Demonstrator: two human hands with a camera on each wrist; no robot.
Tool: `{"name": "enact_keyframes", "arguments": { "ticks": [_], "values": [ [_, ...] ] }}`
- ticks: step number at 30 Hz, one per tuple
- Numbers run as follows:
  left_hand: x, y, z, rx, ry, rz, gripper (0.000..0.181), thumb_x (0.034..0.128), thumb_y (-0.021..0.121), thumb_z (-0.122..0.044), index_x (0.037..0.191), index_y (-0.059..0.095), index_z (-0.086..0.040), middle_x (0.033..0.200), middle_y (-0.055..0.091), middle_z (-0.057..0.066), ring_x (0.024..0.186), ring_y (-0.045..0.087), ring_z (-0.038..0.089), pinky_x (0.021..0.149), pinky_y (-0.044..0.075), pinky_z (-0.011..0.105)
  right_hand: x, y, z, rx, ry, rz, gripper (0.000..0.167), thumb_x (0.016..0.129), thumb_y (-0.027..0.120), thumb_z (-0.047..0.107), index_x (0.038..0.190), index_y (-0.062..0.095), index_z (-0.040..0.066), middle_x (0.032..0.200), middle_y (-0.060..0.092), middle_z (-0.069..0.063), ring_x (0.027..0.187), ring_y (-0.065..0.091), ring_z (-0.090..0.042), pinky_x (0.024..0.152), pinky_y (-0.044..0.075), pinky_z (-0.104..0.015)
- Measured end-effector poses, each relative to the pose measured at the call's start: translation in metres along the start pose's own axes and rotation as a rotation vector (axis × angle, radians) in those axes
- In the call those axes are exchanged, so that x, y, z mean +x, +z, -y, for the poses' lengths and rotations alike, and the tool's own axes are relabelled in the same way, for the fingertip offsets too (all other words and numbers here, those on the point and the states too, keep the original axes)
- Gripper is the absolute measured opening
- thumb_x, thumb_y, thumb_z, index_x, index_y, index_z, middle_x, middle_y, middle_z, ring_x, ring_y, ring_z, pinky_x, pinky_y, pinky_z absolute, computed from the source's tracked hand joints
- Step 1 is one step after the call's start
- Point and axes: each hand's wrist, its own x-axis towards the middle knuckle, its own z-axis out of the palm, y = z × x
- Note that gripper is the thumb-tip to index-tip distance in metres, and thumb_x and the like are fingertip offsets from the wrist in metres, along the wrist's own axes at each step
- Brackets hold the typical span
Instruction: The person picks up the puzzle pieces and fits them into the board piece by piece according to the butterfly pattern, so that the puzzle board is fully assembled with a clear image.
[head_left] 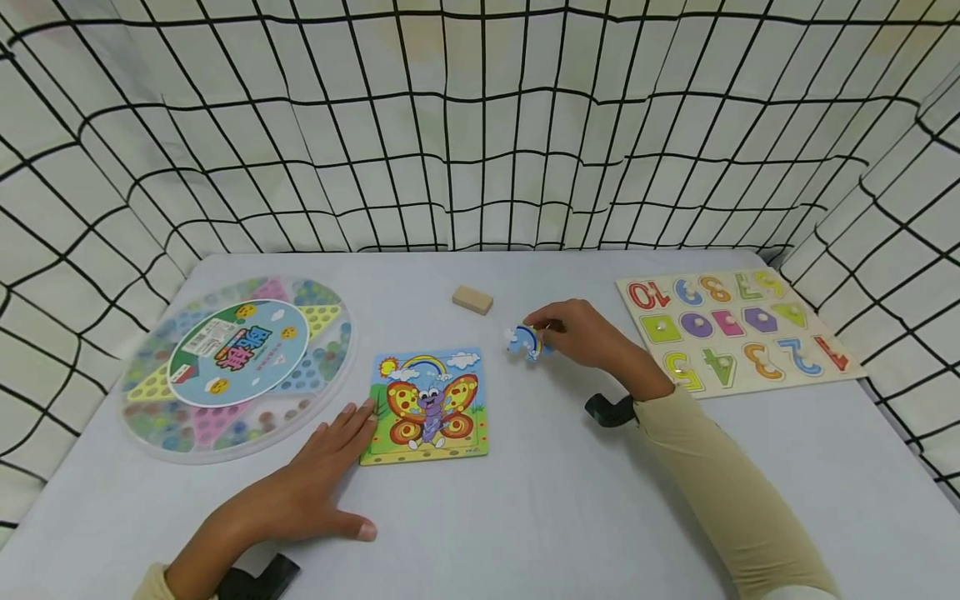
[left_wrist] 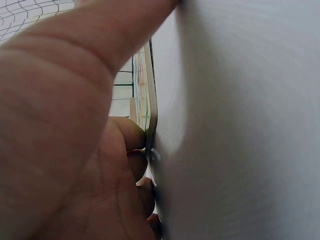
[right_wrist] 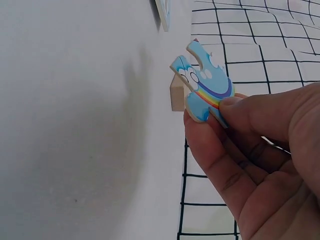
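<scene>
Between thumb and fingers, my right hand [head_left: 576, 333] pinches a small blue puzzle piece [right_wrist: 212, 82] printed with part of a rainbow. The piece is held up off the table, right of the square butterfly puzzle [head_left: 429, 408]. That puzzle lies flat and shows a butterfly, a sun, clouds and a rainbow. My left hand [head_left: 315, 475] is spread low over the table, its fingertips touching the puzzle's left edge and its thumb held out to the side. In the left wrist view, the left fingers [left_wrist: 135, 137] meet the board's thin edge.
A round Chinese checkers set [head_left: 330, 400] under a clear cover lies at the left. A wooden block [head_left: 472, 300] sits behind the butterfly puzzle. At the right lies a wooden number-and-shape board [head_left: 738, 333]. Black netting [head_left: 483, 125] over white cloth walls the table's back and sides.
</scene>
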Motion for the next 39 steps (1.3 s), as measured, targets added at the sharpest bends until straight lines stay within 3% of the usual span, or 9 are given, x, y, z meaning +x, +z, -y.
{"name": "enact_keyframes", "arguments": {
  "ticks": [19,33,39],
  "values": [
    [0.0,0.0,0.0,0.007,0.003,0.0,0.127,0.0628,0.074,-0.071,0.155,0.018,-0.005,0.163,0.0,0.006,0.147,-0.009,0.031,0.114,0.001,0.059,0.006,0.009,0.01,0.017,-0.035,-0.012,0.024,0.094,0.061,0.002,0.116,0.071,0.002,0.098,0.068,-0.005,0.084,0.058,-0.019,0.074,0.051,-0.031],
    [0.001,0.0,-0.001,0.015,0.0,0.002,0.126,0.0633,0.074,-0.071,0.155,0.018,-0.005,0.163,0.0,0.006,0.147,-0.008,0.031,0.114,0.002,0.06,0.017,0.017,0.025,0.029,-0.033,0.023,0.024,0.094,0.062,0.003,0.117,0.07,0.003,0.101,0.068,-0.005,0.086,0.058,-0.019,0.074,0.051,-0.029],
    [0.0,0.0,0.0,0.015,0.002,-0.005,0.126,0.0627,0.074,-0.071,0.155,0.02,-0.004,0.163,0.002,0.007,0.147,-0.008,0.032,0.113,0.002,0.06,0.023,0.025,0.033,0.041,-0.071,0.033,0.024,0.094,0.061,0.002,0.116,0.07,0.003,0.102,0.068,-0.005,0.084,0.057,-0.017,0.072,0.051,-0.027]
  ]
}}
